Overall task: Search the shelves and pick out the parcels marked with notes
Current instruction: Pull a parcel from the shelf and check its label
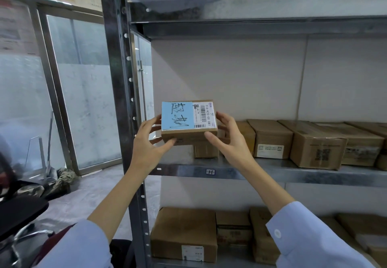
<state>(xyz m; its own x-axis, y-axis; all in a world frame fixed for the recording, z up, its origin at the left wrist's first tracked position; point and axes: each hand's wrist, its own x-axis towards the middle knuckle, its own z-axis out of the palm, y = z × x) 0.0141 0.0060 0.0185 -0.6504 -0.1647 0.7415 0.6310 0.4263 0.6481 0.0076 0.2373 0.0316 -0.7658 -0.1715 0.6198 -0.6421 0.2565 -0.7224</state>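
- There it was: a small brown cardboard parcel [189, 136] was held up in the air between both hands, just right of the grey steel upright post [120, 100] and above the front rim of the galvanised metal middle shelf [272, 173].
- The left hand [146, 144] grasped the parcel's left end, thumb at the lower front corner and fingers curled round the side.
- The right hand [228, 140] grasped the right end, thumb pressed on the front face and fingers wrapped over the far edge.
- The top face was tilted towards the camera, and a light blue paper note [177, 115] with dark handwriting covered its left part.
- A white barcode shipping label [204, 113] lay just beside the note on the same face.
- Behind the parcel, a row of plain brown cartons [272, 137] stood along the middle shelf.
- Below, a larger brown carton with a white sticker [184, 232] sat on the lower shelf.
- Pale blue shirt sleeves [314, 236] covered both forearms near the bottom edge.
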